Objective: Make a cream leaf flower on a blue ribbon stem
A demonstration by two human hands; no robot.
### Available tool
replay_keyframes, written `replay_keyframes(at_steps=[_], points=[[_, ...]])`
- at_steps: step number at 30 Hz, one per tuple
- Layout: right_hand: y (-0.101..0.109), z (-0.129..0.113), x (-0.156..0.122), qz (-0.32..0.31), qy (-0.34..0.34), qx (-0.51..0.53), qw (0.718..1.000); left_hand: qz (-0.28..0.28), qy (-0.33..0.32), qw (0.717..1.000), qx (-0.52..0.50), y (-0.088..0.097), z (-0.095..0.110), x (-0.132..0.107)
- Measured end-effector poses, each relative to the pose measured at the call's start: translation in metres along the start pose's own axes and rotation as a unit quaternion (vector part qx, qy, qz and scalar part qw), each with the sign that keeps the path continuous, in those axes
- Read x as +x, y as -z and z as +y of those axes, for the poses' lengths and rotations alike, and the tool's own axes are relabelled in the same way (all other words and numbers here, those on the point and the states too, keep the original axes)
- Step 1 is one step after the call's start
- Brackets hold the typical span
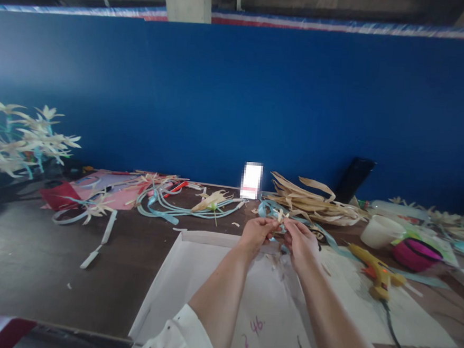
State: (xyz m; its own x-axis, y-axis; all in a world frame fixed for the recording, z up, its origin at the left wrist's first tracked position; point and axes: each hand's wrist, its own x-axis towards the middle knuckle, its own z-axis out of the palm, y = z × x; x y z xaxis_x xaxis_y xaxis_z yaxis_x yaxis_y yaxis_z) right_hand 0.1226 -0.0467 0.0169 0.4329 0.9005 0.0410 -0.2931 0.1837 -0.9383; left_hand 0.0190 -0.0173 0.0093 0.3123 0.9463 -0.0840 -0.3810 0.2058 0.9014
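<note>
A blue partition spans the far side, behind a dark table. On the near part of the table, a shallow white box lies open below the person's forearms, with a pale paper sheet to its right. White artificial flowers stand at the far left, and a bundle of dried husks lies beyond the right hand. A yellow glue gun rests on the right, its nozzle end toward the far left; a white cup and a pink pouch sit farther back.

The left hand and right hand meet over the far edge of the box, fingertips pinched together on a small pale piece. The piece lies between them, right of the left hand and left of the right, at the far end of both, so neither is clearly nearer. Its visible ends poke up past the fingertips, but the fingers hide so much that its long axis cannot be told for sure
</note>
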Motion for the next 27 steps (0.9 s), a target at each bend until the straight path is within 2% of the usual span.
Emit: replay_keyframes(at_steps=[7,14,21,27], points=[[0.0013,0.0012,0.0012,0.01,-0.028,0.019,0.999,-0.025,-0.016,1.0,-0.005,0.0008,-0.0006,-0.0006],[0.0034,0.0022,0.0017,-0.016,-0.053,0.019,0.998,-0.045,-0.008,0.998,-0.038,-0.0008,0.0055,-0.0056],[0.0024,0.0025,0.0011,-0.009,-0.039,0.01,0.999,-0.021,-0.009,0.999,-0.04,0.0005,0.0036,-0.0027],[0.0054,-0.0053,0.005,0.047,0.011,0.045,0.998,-0.002,-0.012,0.998,-0.06,0.0017,0.0032,-0.0007]])
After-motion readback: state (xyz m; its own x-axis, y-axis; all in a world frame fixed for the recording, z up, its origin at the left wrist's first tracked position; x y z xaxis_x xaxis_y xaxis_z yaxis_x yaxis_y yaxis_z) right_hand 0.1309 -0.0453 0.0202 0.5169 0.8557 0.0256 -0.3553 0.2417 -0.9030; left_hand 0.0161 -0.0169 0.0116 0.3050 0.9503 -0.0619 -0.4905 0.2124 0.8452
